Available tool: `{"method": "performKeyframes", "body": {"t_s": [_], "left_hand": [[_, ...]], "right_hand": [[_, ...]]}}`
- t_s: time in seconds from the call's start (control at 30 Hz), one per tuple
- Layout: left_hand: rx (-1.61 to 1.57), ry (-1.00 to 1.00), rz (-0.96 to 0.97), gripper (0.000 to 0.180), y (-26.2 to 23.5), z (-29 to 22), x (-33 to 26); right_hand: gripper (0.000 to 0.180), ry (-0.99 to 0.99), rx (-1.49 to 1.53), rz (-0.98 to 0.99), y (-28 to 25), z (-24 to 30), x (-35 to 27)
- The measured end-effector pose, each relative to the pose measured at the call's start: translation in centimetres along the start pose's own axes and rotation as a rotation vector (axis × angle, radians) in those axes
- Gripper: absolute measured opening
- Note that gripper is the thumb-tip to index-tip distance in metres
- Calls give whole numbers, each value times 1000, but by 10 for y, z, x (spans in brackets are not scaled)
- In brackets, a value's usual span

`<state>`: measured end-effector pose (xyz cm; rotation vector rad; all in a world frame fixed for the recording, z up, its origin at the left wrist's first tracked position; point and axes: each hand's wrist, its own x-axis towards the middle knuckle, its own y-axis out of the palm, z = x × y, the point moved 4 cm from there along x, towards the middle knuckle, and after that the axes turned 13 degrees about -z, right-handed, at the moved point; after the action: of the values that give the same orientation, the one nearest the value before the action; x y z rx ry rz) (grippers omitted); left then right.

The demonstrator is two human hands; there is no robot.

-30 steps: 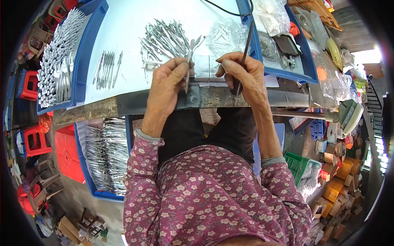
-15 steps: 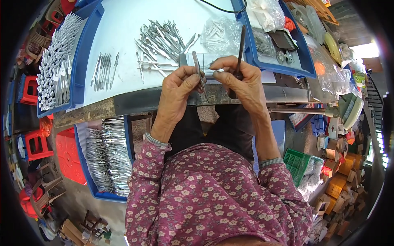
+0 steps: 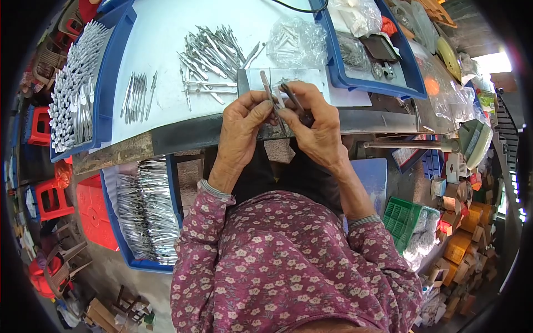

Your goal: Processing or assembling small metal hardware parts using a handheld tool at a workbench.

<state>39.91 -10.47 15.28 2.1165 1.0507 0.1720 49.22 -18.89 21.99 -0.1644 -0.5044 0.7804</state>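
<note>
My left hand (image 3: 236, 130) is closed, with a slim flat metal piece (image 3: 265, 81) pinched upright between thumb and fingers. Close beside it, my right hand (image 3: 319, 125) grips a dark rod-like tool (image 3: 294, 99), its exact kind unclear. A small white piece (image 3: 280, 100) shows between my right thumb and fingers, against or very near the metal piece; whether they touch I cannot tell. Both hands are over the table's front edge. Behind them lie a loose pile of slim metal tools (image 3: 214, 51) and a clear bag of small white pieces (image 3: 290, 40). A neat row of metal tools (image 3: 139, 97) is farther left.
A blue tray (image 3: 115, 69) full of pale rods stands at the left, another blue tray (image 3: 355, 84) with bags and parts at the right. Below the table, a blue bin (image 3: 133, 265) holds many metal tools. A lamp head (image 3: 474, 144) juts out at the right.
My right hand has moved left, bringing the white piece to the metal piece in my left hand. The dark tool, upright before, is now tilted and foreshortened. My left hand has barely moved.
</note>
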Motion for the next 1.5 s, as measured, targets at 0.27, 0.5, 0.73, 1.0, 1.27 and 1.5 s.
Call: {"method": "performKeyframes", "body": {"t_s": [0.27,0.5,0.73,1.0,1.27,1.5], "left_hand": [[2,-15,-1,17,0,4,-2],[-1,-11,0,16,0,6,-5],[104,67,-36,14,-1,5,-5],[182,110,-21,14,-6,3,-5],[501,312,-94,11,8,-22,7],[1058,886,-170,8,19,-26,17]], "right_hand": [[30,-56,-72,-7,-1,-2,-6],[30,16,-80,9,-1,-4,-8],[34,-218,-60,-23,2,-12,-10],[36,-255,-167,95,-2,-9,-7],[37,-434,-459,176,-17,-11,14],[25,-482,-595,142,-22,-37,37]]}}
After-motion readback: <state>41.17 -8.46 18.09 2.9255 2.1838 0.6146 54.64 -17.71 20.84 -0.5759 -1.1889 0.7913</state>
